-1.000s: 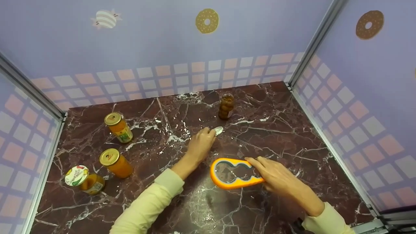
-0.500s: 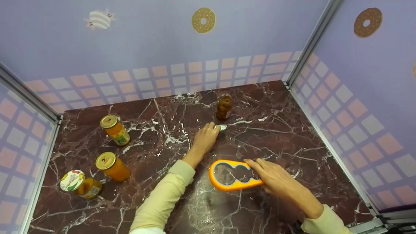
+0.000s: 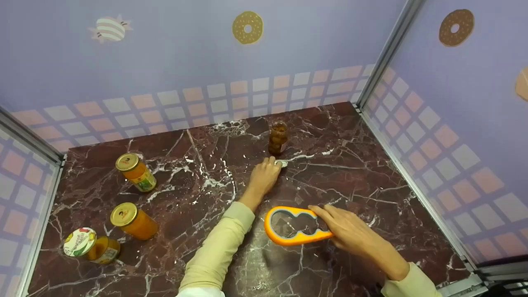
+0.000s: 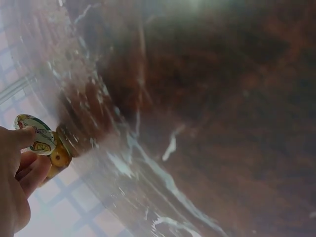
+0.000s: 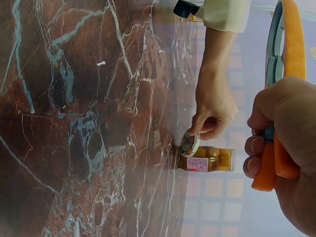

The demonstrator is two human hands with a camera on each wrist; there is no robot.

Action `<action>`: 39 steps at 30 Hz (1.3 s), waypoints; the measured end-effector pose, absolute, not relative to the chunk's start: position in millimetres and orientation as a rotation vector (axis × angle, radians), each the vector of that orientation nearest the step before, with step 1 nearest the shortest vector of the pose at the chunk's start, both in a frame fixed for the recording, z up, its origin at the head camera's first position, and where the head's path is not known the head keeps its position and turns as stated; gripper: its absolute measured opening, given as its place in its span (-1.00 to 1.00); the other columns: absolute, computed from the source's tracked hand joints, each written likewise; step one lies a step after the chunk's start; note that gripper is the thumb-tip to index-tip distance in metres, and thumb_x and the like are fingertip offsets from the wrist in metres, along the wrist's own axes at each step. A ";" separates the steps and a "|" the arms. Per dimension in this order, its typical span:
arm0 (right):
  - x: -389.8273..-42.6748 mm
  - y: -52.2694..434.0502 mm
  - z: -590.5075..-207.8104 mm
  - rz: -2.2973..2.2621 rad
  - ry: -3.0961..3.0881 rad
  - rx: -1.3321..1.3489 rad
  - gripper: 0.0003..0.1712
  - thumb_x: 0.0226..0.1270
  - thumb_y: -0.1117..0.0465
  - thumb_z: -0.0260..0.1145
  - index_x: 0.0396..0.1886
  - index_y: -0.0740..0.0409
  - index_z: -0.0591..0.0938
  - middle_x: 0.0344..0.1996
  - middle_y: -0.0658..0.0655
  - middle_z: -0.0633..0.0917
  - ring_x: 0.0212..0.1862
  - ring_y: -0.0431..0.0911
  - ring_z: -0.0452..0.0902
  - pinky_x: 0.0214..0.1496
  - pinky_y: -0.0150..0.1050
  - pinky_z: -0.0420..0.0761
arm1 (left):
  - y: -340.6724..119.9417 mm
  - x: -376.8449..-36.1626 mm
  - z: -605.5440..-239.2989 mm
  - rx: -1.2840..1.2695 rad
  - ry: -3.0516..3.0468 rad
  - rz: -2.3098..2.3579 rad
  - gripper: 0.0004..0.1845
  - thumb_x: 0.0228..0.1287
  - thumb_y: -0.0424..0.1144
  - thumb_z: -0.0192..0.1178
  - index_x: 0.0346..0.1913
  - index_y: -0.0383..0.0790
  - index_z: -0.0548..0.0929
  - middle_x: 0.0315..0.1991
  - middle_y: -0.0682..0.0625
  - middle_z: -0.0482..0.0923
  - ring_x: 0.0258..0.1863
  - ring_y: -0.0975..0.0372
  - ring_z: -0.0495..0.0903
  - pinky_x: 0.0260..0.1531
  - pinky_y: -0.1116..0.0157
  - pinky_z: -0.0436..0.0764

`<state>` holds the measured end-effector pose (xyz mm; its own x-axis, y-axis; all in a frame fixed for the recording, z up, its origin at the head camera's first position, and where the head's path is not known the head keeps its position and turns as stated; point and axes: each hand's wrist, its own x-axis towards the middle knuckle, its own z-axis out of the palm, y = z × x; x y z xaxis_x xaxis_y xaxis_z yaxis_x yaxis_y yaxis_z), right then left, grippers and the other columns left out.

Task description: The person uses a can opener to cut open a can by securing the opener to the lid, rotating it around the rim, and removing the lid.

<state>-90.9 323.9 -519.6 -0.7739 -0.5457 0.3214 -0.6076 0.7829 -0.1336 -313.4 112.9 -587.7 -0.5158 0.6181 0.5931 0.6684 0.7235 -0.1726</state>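
Working on a dark red marble tabletop [image 3: 338,173] boxed in by lilac printed walls on three sides, seams at the back corners.

Orange jar opener [image 3: 295,225] lies near the front centre, loops toward the left arm. Right hand [image 3: 350,231] grips its handle end, fingers curled round it; the right wrist view shows the same hold [image 5: 281,148].

Small open jar of brownish preserves [image 3: 278,138] stands upright at back centre, no lid on it.

Left hand [image 3: 263,178] is stretched out just in front of that jar, pinching its small printed lid [image 3: 281,163] between thumb and fingertips, low over the marble. The left wrist view shows lid [image 4: 33,139] and jar close together; whether the lid touches the table I cannot tell.

Three more jars at the left: two gold-lidded orange ones [image 3: 136,171] [image 3: 133,222] and one with a printed lid [image 3: 91,246] by the front-left corner, all well apart from the hands.

Judgement: jar looks already opened and the lid is being parked beside it. Next move likely needs the left fingers to release the lid flat without nudging the jar.

Room: open marble right of the jar and between the hands. Back wall is near the jar, so reach is tight there.
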 end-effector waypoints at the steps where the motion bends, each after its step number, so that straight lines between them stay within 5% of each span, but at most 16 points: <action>1: -90.8 324.1 -519.6 0.335 -2.709 0.892 0.03 -0.23 0.55 0.41 0.42 0.14 0.45 -0.22 0.01 0.51 -0.38 -0.17 0.34 -0.38 -0.22 0.56 | 114.0 -313.5 -588.8 -0.976 -2.275 -0.095 -0.90 0.33 -0.33 0.21 -0.32 -0.22 0.71 -0.36 -0.12 0.59 -0.41 0.10 0.63 -0.60 0.23 0.66; 27: -88.9 329.2 -519.0 0.299 -2.744 0.863 0.12 -0.31 0.49 0.48 0.47 0.14 0.42 -0.11 0.09 0.58 -0.31 -0.13 0.47 -0.27 -0.13 0.67 | 119.7 -315.3 -601.0 -1.027 -2.357 -0.044 -0.80 0.31 -0.27 0.20 -0.40 -0.19 0.79 -0.36 -0.10 0.64 -0.39 0.09 0.64 -0.49 0.20 0.63; 39: -87.4 330.9 -517.8 0.334 -2.747 0.844 0.03 -0.16 0.48 0.50 0.46 0.11 0.44 -0.05 0.11 0.62 -0.23 -0.09 0.56 -0.20 -0.08 0.70 | 123.0 -318.5 -605.2 -0.873 -2.354 -0.116 -0.87 0.30 -0.29 0.18 -0.33 -0.25 0.70 -0.40 -0.12 0.60 -0.47 0.07 0.64 -0.53 0.18 0.62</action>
<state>-87.4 330.9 -517.8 -0.8019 -0.5169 0.2996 -0.5736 0.8064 -0.1440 -318.5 123.0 -605.2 -0.5908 0.5613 0.5795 0.6156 0.7779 -0.1260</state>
